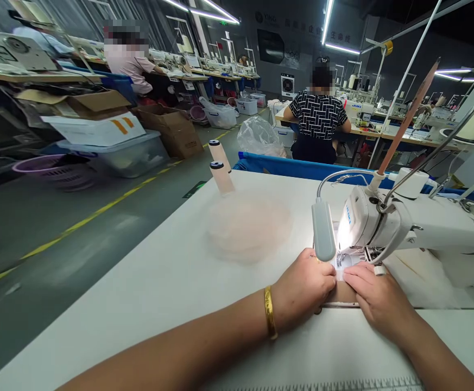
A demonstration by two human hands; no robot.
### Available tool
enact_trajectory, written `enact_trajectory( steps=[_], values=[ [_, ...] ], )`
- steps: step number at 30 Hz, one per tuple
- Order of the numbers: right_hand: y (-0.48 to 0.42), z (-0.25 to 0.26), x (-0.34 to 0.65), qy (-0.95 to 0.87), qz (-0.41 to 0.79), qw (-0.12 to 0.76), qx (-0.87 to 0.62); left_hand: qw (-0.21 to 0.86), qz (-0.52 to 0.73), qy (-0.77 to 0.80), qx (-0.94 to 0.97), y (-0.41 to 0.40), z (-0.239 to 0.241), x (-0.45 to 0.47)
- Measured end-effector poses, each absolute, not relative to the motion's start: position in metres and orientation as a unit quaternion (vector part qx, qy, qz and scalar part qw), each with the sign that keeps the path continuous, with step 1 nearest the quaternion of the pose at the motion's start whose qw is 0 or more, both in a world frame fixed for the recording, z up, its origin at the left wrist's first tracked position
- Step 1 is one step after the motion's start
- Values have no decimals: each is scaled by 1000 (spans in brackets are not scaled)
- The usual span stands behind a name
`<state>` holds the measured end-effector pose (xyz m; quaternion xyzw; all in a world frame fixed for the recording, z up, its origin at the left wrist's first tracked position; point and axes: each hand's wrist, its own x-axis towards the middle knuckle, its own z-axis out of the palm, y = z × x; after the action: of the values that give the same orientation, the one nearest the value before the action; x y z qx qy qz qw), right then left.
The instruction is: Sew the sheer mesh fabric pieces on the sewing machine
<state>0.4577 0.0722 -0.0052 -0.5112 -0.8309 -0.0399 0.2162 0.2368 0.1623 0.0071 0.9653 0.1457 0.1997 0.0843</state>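
My left hand [304, 288] is curled, knuckles up, on a small pale fabric piece [340, 296] just left of the needle of a white sewing machine [419, 225]. A gold bangle sits on that wrist. My right hand [377, 298] lies flat with fingers stretched forward, pressing the same fabric from the right, fingertips close under the presser foot. A small lamp [323, 231] on a gooseneck lights the needle area brightly. What the left fingers pinch is hidden under the hand.
A stack of sheer pink fabric pieces [248, 225] lies on the white table [171, 282] beyond my hands, with two thread cones [220, 168] behind it. A blue bin edge [285, 165] borders the table's far side. Two people sit at other machines; boxes and tubs line the aisle at left.
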Motion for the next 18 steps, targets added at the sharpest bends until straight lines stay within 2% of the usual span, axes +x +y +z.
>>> enact_trajectory(
  steps=[7, 12, 18],
  values=[
    [76, -13, 459, -793, -56, 168, -583, 83, 182, 185, 962, 172, 13, 245],
    [80, -14, 461, -792, -78, 178, -579, 98, 191, 203, 956, 179, 14, 248],
    [79, -20, 463, -791, -81, 200, -572, 54, 171, 245, 953, 181, 21, 241]
  ],
)
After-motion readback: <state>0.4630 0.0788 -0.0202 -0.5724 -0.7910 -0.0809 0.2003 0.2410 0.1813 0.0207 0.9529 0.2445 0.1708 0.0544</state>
